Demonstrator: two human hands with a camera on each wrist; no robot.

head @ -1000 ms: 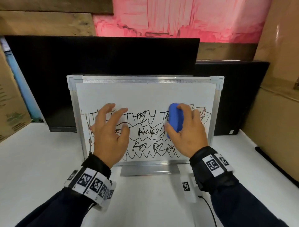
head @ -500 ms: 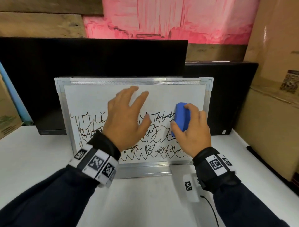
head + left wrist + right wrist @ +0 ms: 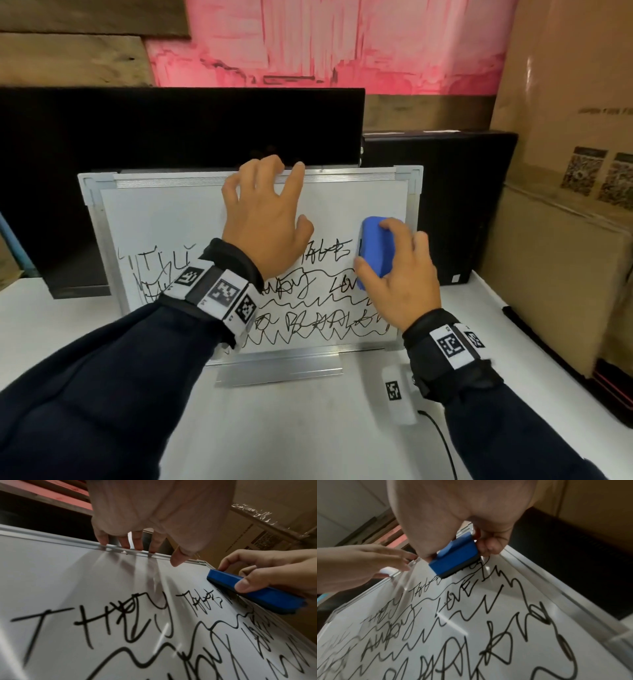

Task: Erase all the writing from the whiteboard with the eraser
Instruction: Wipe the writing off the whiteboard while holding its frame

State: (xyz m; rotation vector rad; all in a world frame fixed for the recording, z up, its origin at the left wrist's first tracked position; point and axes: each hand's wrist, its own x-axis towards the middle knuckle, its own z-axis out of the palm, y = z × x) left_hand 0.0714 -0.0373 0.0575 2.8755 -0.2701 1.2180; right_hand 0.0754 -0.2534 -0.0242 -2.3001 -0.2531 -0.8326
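A silver-framed whiteboard (image 3: 164, 219) stands upright on the white table, its lower half covered in black writing and scribbles. My left hand (image 3: 263, 212) reaches up over the board's middle, its bent fingertips (image 3: 137, 547) touching the top rail, thumb just off the board face. My right hand (image 3: 400, 274) grips a blue eraser (image 3: 375, 250) between thumb and fingers. It presses the eraser's pad flat on the board near the right frame, at the end of the top written line. The eraser (image 3: 453, 559) covers part of that line.
Two black monitors (image 3: 171, 126) stand directly behind the board. Tall cardboard boxes (image 3: 565, 171) wall off the right side. A white tagged device (image 3: 397, 394) with a black cable lies on the table (image 3: 308, 428) before the board's metal foot (image 3: 277, 371).
My left hand has lifted off the writing at the left and risen to the top rail. My right hand has slid the eraser rightward toward the right frame.
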